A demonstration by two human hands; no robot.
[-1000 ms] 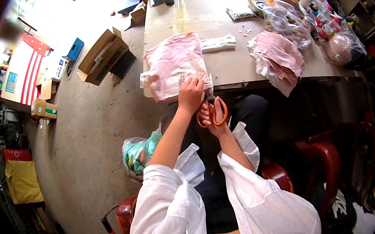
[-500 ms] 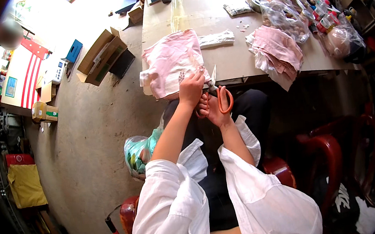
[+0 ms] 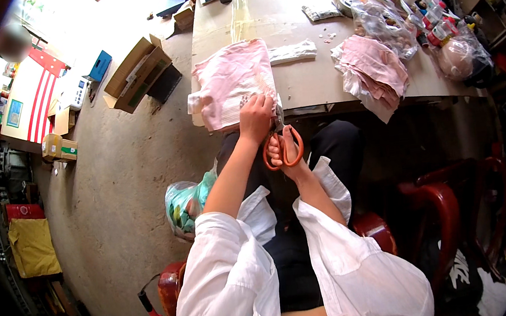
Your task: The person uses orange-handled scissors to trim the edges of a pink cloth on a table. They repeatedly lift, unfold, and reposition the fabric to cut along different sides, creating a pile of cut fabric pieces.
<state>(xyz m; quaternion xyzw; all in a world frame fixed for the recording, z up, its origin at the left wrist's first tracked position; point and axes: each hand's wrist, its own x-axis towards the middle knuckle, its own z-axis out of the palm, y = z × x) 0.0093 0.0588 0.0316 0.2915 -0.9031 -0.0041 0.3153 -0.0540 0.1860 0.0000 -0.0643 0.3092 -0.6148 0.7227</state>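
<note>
A pink and white garment (image 3: 229,80) lies flat at the table's near edge, with its lower part hanging a little over. My left hand (image 3: 256,117) pinches the garment near its lower right corner. Just below it, my right hand (image 3: 289,151) grips scissors (image 3: 299,146) by their orange handles. The blades point away from me, up along the garment's right edge, and are partly hidden beside my left fingers. To the right of the garment lies a folded white strip of cloth (image 3: 292,52).
A pile of pink cloth (image 3: 373,71) rests at the table's right, beside clear plastic bags (image 3: 384,24) and bottles. A cardboard box (image 3: 138,74) stands on the floor to the left. Near my left leg is a plastic bag with green contents (image 3: 187,208). A red wooden chair (image 3: 444,212) stands at right.
The scissors have turned and shifted left, their blades now at the garment's right edge rather than on the bare table. Both handles now show. My left hand has moved slightly left.
</note>
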